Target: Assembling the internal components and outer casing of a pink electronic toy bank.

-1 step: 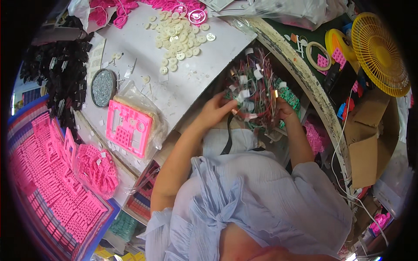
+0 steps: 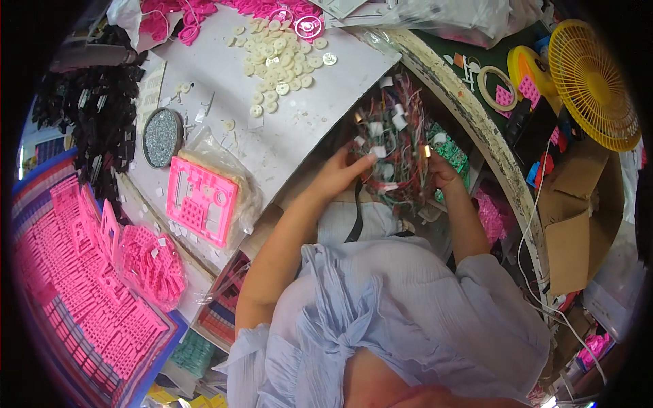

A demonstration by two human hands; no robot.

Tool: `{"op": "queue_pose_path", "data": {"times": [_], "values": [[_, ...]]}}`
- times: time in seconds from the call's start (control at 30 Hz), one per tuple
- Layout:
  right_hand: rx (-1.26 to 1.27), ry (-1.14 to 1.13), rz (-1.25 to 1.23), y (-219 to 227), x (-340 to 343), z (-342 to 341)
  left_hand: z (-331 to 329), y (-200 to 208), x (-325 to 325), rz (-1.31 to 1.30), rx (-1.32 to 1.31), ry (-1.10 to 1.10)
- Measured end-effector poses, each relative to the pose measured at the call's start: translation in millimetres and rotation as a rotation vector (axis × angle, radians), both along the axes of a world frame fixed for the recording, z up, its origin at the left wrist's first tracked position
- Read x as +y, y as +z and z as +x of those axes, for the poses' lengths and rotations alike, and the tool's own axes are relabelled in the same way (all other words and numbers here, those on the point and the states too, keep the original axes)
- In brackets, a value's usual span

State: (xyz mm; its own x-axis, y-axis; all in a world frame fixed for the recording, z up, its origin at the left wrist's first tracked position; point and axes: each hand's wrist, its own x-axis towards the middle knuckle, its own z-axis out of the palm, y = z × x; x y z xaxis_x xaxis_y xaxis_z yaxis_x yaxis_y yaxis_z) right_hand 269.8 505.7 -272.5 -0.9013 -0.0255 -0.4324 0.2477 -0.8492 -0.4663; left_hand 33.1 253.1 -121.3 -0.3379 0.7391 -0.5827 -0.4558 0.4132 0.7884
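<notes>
Beside the counter (image 2: 309, 115), my left hand (image 2: 344, 173) and right hand (image 2: 445, 174) clamp the wires (image 2: 400, 151) from opposite sides, which likely keeps them bunched together.

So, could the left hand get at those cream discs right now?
Probably, but only once freed: the left hand grips a wire bundle. The cream discs lie loose on the white tabletop, and nothing seems to stand between.
</notes>
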Motion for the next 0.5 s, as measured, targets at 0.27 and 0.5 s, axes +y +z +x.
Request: {"op": "queue_pose_path", "data": {"times": [0.27, 0.5], "values": [[0.044, -0.015, 0.325, 97, -25, -37, 21, -6, 27, 0.195, -0.382, 0.269], [-0.098, -0.057, 0.148, 145, -33, -9, 35, 29, 24, 0.128, -0.289, 0.174]]}}
